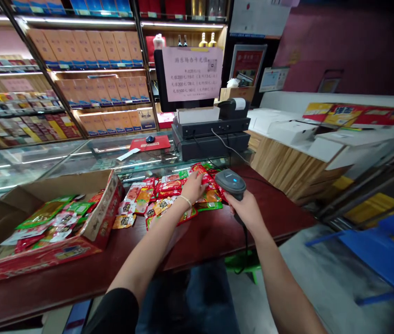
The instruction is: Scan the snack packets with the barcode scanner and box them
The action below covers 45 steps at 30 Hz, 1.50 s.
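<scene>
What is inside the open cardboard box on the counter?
The cardboard box holds a loose heap of glossy snack packets, some green, some red, some pale. Anything beneath the top layer is covered and cannot be seen.

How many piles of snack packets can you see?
2: one pile in the box, the other pile on the counter at the left grip. More may be hidden.

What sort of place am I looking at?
Probably a shop checkout: the right hand holds a scanner, snack packets lie on the counter, and boxes line shelves behind.
</scene>
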Available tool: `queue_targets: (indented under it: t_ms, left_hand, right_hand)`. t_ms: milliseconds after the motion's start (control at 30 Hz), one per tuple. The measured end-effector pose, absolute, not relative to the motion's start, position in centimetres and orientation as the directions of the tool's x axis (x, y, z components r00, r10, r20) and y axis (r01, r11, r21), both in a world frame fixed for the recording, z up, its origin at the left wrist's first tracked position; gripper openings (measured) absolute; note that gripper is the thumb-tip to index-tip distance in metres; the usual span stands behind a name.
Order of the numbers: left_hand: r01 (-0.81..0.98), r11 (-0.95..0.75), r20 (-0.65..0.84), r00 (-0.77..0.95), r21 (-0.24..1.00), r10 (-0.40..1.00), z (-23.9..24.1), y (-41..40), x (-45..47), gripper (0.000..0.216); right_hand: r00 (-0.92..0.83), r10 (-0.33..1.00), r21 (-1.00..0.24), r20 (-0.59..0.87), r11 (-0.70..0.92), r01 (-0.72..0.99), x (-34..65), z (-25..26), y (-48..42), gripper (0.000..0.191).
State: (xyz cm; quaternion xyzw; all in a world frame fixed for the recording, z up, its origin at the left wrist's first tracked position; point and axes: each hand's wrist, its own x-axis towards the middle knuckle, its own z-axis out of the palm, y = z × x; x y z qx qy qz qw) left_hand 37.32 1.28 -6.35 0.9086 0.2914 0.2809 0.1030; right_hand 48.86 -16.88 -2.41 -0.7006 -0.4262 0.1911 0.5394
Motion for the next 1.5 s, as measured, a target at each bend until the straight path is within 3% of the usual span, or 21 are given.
queue_targets:
  t_ms: [167,300,367,467,567,633,700,800,900,1133,1300,1500]
  left_hand:
    - [0.583,-0.775,0.383,0.676,0.242,0.629,-7.6,2.0,40.2,0.06]
    - [0.63,-0.762,0.383,0.675,0.146,0.631,-7.8,0.6,40.1,0.042]
    - [0.624,-0.764,0.414,0.659,0.164,0.628,-7.8,-0.2,39.6,0.038]
    - [0.558,-0.754,0.439,0.614,0.347,0.656,-7.7,-1.0,38.6,0.036]
    - [0.374,-0.643,0.479,0.446,0.668,0.756,-7.6,-1.2,36.9,0.036]
    - [0.142,-0.481,0.446,0.222,0.865,0.867,-7.8,-1.3,35.4,0.028]
    - [-0.178,-0.259,0.274,0.068,0.949,0.959,-8.2,-1.7,33.6,0.019]
    - [-0.53,0.057,0.016,0.133,0.846,0.991,-9.2,-2.6,31.0,0.02]
    - [-0.632,0.172,-0.067,0.186,0.756,0.98,-10.1,-3.3,28.7,0.022]
    - [-0.646,0.175,-0.078,0.176,0.743,0.981,-10.6,-3.7,25.5,0.022]
    - [-0.635,0.141,-0.058,0.149,0.76,0.987,-10.7,-4.0,24.4,0.027]
    - [-0.567,0.073,0.015,0.149,0.82,0.989,-8.9,-4.5,23.2,0.033]
  right_hand:
    - [0.566,0.807,-0.933,0.168,-0.056,0.356,49.7,-3.0,-16.8,0.032]
    - [0.585,0.798,-0.926,0.144,-0.1,0.365,49.9,-3.5,-16.8,0.032]
    - [0.587,0.798,-0.925,0.136,-0.11,0.364,49.9,-3.8,-16.8,0.033]
    - [0.582,0.803,-0.934,0.129,-0.1,0.344,49.7,-4.2,-16.7,0.034]
    - [0.59,0.796,-0.938,0.139,-0.085,0.335,49.2,-4.4,-16.8,0.035]
    - [0.578,0.8,-0.931,0.161,-0.072,0.359,48.8,-4.2,-17.1,0.035]
    - [0.555,0.812,-0.919,0.178,-0.065,0.39,48.1,-4.0,-17.3,0.033]
    - [0.532,0.828,-0.909,0.177,-0.07,0.412,47.0,-3.8,-17.6,0.033]
    - [0.509,0.848,-0.913,0.148,-0.08,0.4,45.9,-4.1,-17.5,0.034]
    - [0.448,0.881,-0.919,0.151,-0.043,0.392,43.9,-4.6,-17.6,0.042]
    - [0.403,0.909,-0.876,0.103,-0.109,0.47,43.0,-4.2,-17.9,0.032]
    - [0.397,0.908,-0.881,0.135,-0.074,0.468,41.7,-3.5,-17.7,0.035]
